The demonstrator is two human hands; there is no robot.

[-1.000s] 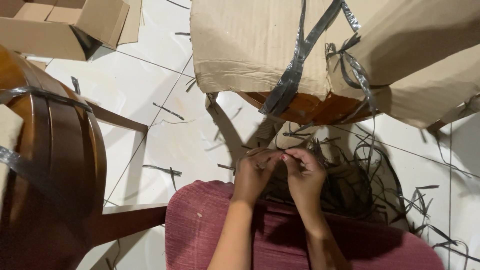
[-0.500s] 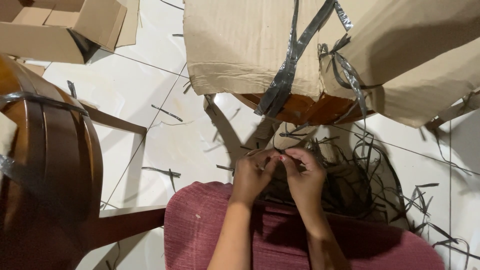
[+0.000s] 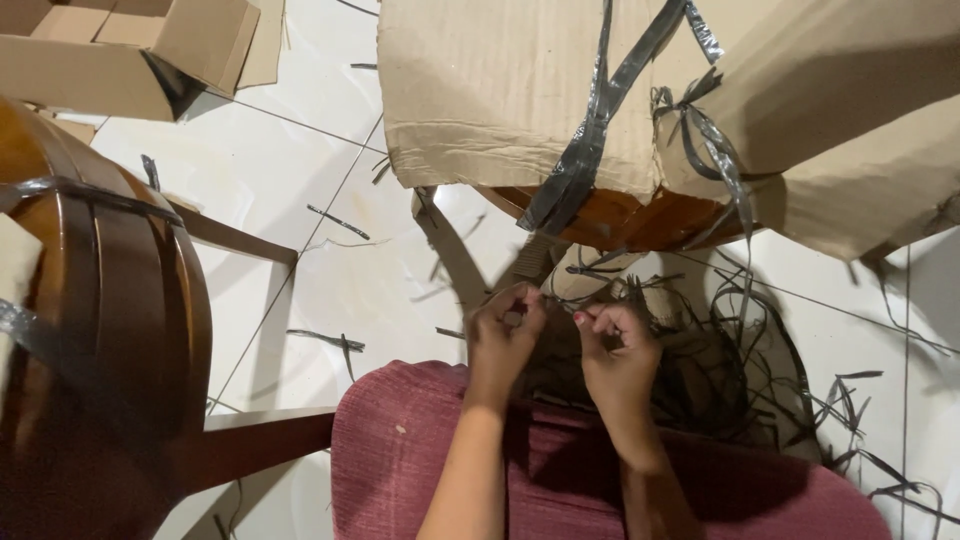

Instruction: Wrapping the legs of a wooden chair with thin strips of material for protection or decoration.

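Strap in hand: a thin dark plastic strap (image 3: pixel 556 296) runs between the two hands, just below the wrapped furniture; its exact run is hard to follow against the dark tangle behind it.
Left hand: the left hand (image 3: pixel 503 340) has its fingers curled in and its fingertips pinched on a small grey piece at the strap's end — whether this is a tool or a buckle cannot be told.
Right hand: the right hand (image 3: pixel 618 350) is likewise curled, thumb and forefinger pressed together on the strap; red-painted nails show. The two hands are close together but not touching.
Position of work: both hands sit just above the front edge of a red cushioned seat (image 3: pixel 420 470), forearms reaching up from the bottom of the view.
Strap pile: a loose heap of cut dark straps (image 3: pixel 760 370) lies on the floor directly beyond and to the right of the hands, with stray ends spreading toward the right edge.
Wrapped item: a brown wooden piece (image 3: pixel 620 215) is covered by cardboard wrapping (image 3: pixel 490 90) — bound with grey-black strapping (image 3: pixel 585 150), knotted near the upper middle. It stands above the hands.
Wooden chair: a dark polished chair back (image 3: pixel 100 300) fills the left side, with a grey strap across it and a rail running toward the cushion.
Floor: white tiled floor (image 3: pixel 300 150), with scattered short strap offcuts.
Boxes: an open cardboard box (image 3: pixel 130 50) lies at the upper left, well apart from the hands.
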